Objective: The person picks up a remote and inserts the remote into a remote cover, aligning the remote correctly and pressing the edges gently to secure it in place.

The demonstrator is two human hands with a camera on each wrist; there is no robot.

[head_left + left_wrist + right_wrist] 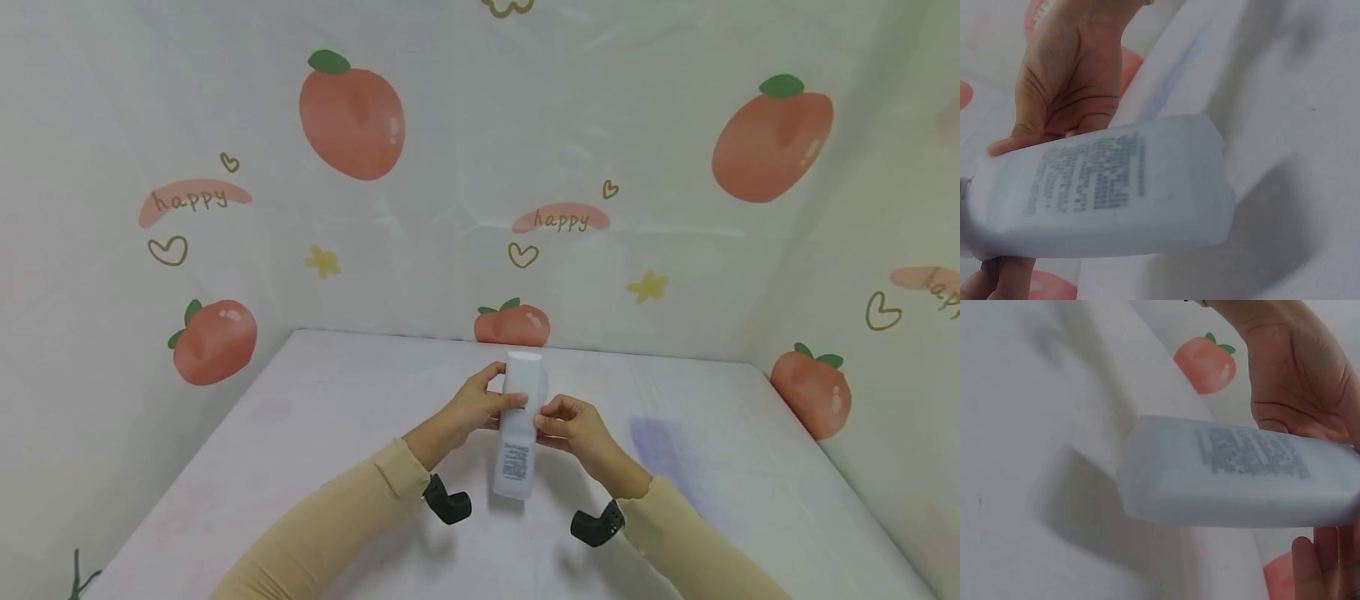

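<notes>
A tall white bottle [517,467] is held between both hands above the table, its base end toward me and a block of small dark print on the face I see. My left hand [480,404] grips its left side near the middle, thumb laid across the front. On the other side, my right hand [573,425] pinches the edge with bent fingers. In the left wrist view the bottle [1179,187] lies across the picture, print visible; the right wrist view shows the bottle [1172,475] likewise. Fingers behind it are partly hidden.
The table has a white cloth [337,367] with a bluish-purple patch [663,450] to the right. Behind it hangs a white curtain [450,150] printed with red fruit and words. Black wrist devices [447,500] sit below both wrists. A thin green cord [75,575] shows lower left.
</notes>
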